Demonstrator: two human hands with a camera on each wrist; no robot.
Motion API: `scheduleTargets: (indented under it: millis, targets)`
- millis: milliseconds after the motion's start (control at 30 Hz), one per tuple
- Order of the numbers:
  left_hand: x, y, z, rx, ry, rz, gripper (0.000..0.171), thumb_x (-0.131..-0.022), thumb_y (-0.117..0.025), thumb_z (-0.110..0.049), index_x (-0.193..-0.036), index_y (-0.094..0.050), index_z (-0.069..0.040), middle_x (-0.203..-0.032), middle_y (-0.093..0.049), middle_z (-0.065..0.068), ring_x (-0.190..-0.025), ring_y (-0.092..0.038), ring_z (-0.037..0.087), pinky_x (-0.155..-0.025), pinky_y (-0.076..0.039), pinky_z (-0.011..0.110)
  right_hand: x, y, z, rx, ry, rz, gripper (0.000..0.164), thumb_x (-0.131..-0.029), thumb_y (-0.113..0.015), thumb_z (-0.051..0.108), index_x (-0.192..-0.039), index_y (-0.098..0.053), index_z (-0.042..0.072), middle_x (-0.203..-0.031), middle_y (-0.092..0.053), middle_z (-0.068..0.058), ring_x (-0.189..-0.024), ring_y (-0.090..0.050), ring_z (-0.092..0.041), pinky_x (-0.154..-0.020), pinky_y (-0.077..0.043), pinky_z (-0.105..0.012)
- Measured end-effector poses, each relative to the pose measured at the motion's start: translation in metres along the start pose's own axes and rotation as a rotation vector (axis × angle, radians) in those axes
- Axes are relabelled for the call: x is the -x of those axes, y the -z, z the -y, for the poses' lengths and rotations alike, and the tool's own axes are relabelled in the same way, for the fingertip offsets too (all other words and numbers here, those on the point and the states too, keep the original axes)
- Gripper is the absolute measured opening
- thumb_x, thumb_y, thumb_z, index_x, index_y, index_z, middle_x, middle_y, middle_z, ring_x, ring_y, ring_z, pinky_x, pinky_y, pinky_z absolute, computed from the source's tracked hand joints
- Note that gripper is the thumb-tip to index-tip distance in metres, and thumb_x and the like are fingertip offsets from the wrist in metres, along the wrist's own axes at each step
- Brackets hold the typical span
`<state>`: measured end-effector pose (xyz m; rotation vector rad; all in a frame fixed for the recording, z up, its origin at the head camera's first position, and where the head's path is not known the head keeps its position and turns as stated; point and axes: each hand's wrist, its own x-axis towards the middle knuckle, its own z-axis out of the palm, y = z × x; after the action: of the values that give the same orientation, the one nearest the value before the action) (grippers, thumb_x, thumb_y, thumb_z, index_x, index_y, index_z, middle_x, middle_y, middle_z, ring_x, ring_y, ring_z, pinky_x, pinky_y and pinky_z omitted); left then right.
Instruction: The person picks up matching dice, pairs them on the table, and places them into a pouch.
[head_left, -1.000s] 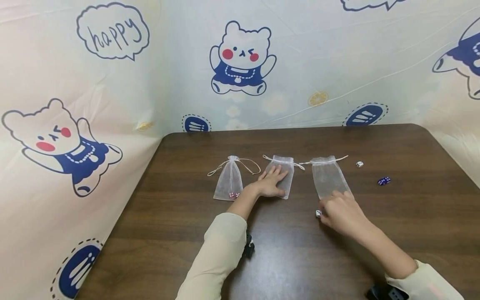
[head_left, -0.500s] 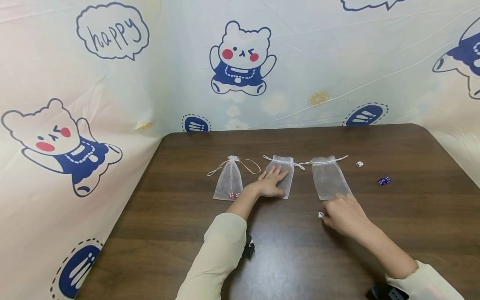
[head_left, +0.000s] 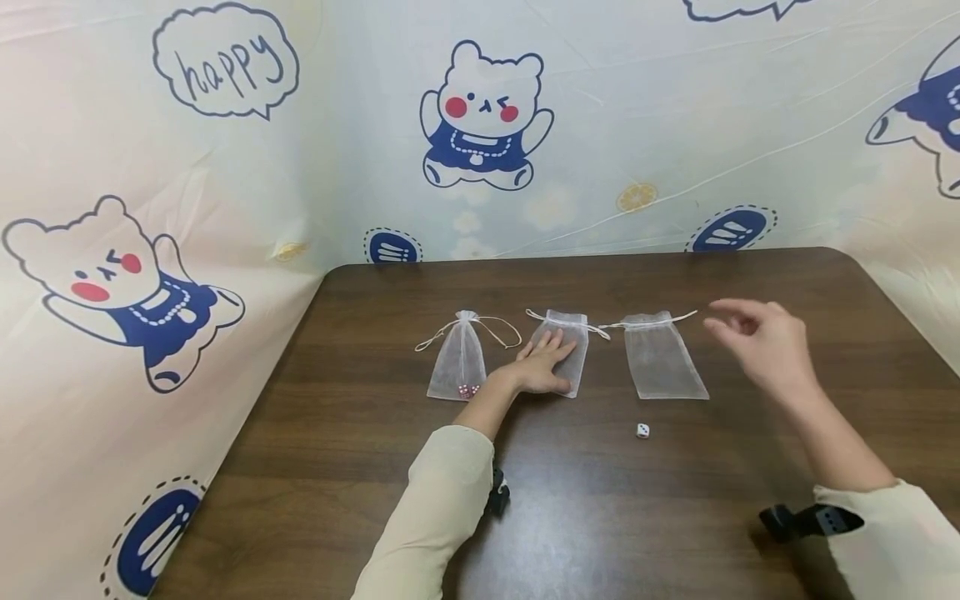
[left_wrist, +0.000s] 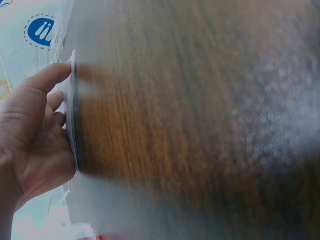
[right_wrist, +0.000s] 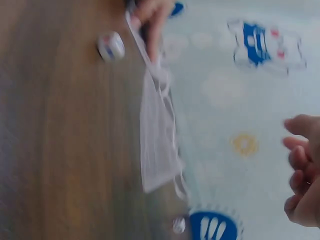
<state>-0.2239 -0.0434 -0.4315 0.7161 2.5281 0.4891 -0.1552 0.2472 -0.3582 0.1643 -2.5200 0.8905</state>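
Observation:
My left hand (head_left: pixel 542 368) lies with fingers spread on the middle white mesh drawstring bag (head_left: pixel 576 354), pressing it to the table. In the left wrist view, that hand (left_wrist: pixel 42 117) touches the tabletop edge-on. My right hand (head_left: pixel 768 346) is raised right of the flat right-hand mesh bag (head_left: pixel 662 358), fingers loosely bent. The right wrist view shows nothing in that hand (right_wrist: pixel 305 170). A white die (head_left: pixel 642 431) rests in front of the right bag. Another white die (right_wrist: pixel 178 225) lies beyond it in the right wrist view; in the head view my right hand covers that area.
To the left stands a third mesh bag (head_left: pixel 456 362), drawn narrow at its top, with red dice (head_left: pixel 468 391) at its bottom. Brown wooden table (head_left: pixel 337 467) underneath; a printed cloth (head_left: pixel 600 100) hangs along its far edge.
My right hand has let go of the white die, which shifted slightly right earlier, then lifted away to the right and back. The white and blue dice there are now hidden. My left hand stays.

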Motion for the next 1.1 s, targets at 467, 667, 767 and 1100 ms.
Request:
scheduleTargets:
  millis: [467, 667, 767, 1100]
  targets:
    - [0.001, 0.002, -0.002, -0.001, -0.009, 0.002, 0.078, -0.085, -0.059, -0.027, -0.149, -0.016, -0.019, -0.153, 0.002, 0.007, -0.138, 0.009, 0.018, -0.109, 0.004, 0.038, -0.023, -0.001, -0.071, -0.341, -0.699, -0.099, 0.022, -0.082, -0.065, 0.042, -0.096, -0.068, 0.024, -0.077, -0.052, 0.017, -0.076, -0.045, -0.004, -0.062, -0.036, -0.018]
    - [0.001, 0.002, -0.002, -0.008, -0.007, 0.001, 0.077, -0.085, -0.058, -0.028, -0.149, -0.015, -0.019, -0.153, 0.002, 0.007, -0.138, 0.009, 0.018, -0.109, 0.003, 0.038, -0.026, -0.016, -0.084, -0.089, -0.612, 0.102, 0.061, -0.087, -0.051, 0.049, -0.120, -0.057, -0.002, -0.117, -0.057, -0.021, -0.113, -0.041, -0.038, -0.086, -0.036, -0.044]
    - [0.001, 0.002, -0.002, 0.002, -0.004, 0.000, 0.078, -0.085, -0.059, -0.027, -0.149, -0.015, -0.019, -0.153, 0.002, 0.006, -0.138, 0.009, 0.018, -0.109, 0.003, 0.038, -0.027, -0.020, -0.091, 0.030, -0.523, 0.191, 0.055, -0.090, -0.051, 0.042, -0.115, -0.058, -0.007, -0.118, -0.053, -0.031, -0.115, -0.034, -0.051, -0.091, -0.028, -0.055]
    - [0.001, 0.000, -0.001, 0.004, 0.007, -0.003, 0.079, -0.084, -0.059, -0.027, -0.149, -0.015, -0.020, -0.154, 0.002, 0.005, -0.138, 0.009, 0.017, -0.109, 0.004, 0.037, -0.027, -0.027, -0.092, 0.214, -0.407, 0.327, 0.048, -0.086, -0.059, 0.040, -0.101, -0.065, -0.004, -0.105, -0.060, -0.028, -0.096, -0.048, -0.050, -0.072, -0.037, -0.053]
